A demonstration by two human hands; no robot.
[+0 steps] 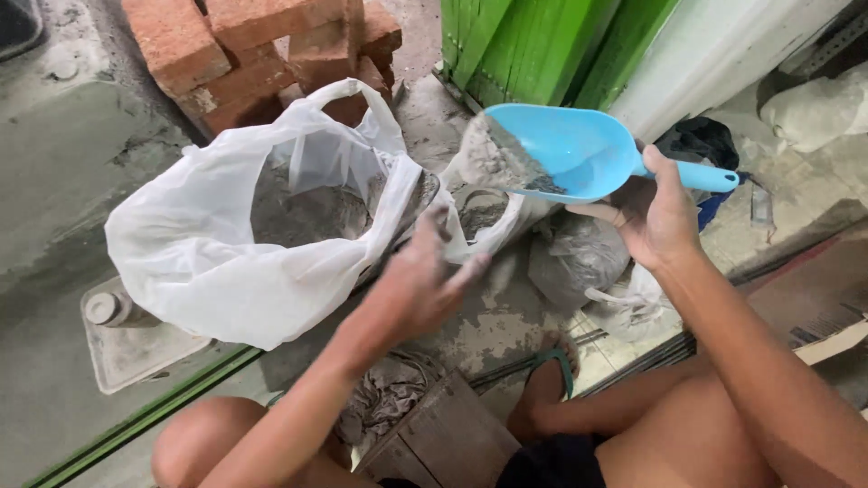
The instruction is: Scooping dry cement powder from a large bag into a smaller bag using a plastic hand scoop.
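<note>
- The light blue plastic scoop [579, 145] is up in the air right of centre, loaded with a heap of grey cement-like powder [495, 155] at its open end. It's tipped a bit towards the bag, so the powder sits at the lip.
- The right hand [653, 212] has its fingers [604, 213] wrapped under the scoop's handle with the thumb on top, a firm grip that looks meant to steady the load.
- The left hand [425, 285] is blurred, so can't really tell if it's open or closed. It reaches at the mouth of the white thin plastic bag [244, 244], just left of and below the scoop, seemingly to keep the opening wide.
- That bag sits on the dusty concrete floor [63, 181] and already has grey powder inside.
- Further out: a stack of red bricks [253, 54] at the far side, green wooden boards [533, 45] far right, another powder-filled clear bag [574, 258] below the scoop, and a small wooden block [452, 438] near the knees.
</note>
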